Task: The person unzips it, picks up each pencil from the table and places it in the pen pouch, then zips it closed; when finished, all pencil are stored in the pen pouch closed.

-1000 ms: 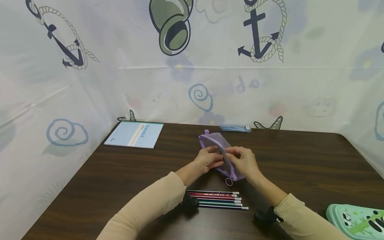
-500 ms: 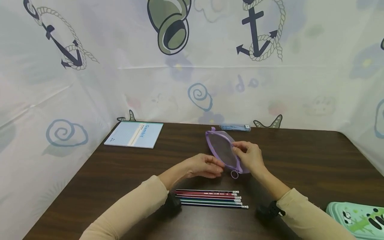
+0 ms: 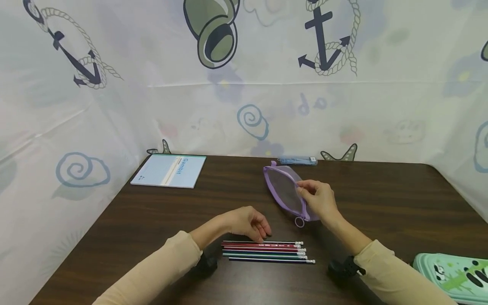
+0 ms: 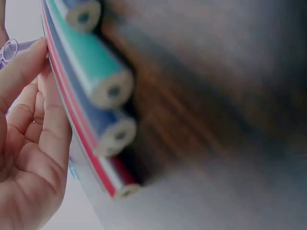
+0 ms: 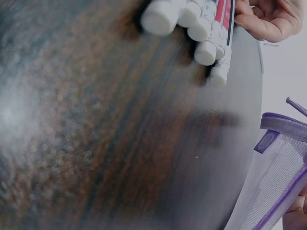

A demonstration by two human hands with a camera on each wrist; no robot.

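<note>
A row of several pencils point(image 3: 267, 250) lies side by side on the table, white erasers pointing right. My left hand point(image 3: 248, 222) is at the row's far edge, its fingers loosely bent and their tips right at the pencils. In the left wrist view the thumb point(image 4: 29, 67) comes up against the side of the row, beyond the blunt ends of the pencils. A purple mesh pencil case point(image 3: 284, 188) gapes along its zipper behind the pencils, a ring pull at its near end. My right hand point(image 3: 318, 201) pinches the right side of its mouth between thumb and fingers.
A light blue notebook point(image 3: 169, 170) lies at the back left of the dark wood table point(image 3: 160, 220). Behind the mesh case is a small blue packet point(image 3: 297, 161). A mint green panda case point(image 3: 453, 275) sits at the front right. Printed fabric point(image 3: 183, 114) walls off the back and sides.
My left hand has come out of the mesh pencil case and moved down and left to the pencils. The case has shifted slightly right and gapes wider, with my right hand still holding it.
</note>
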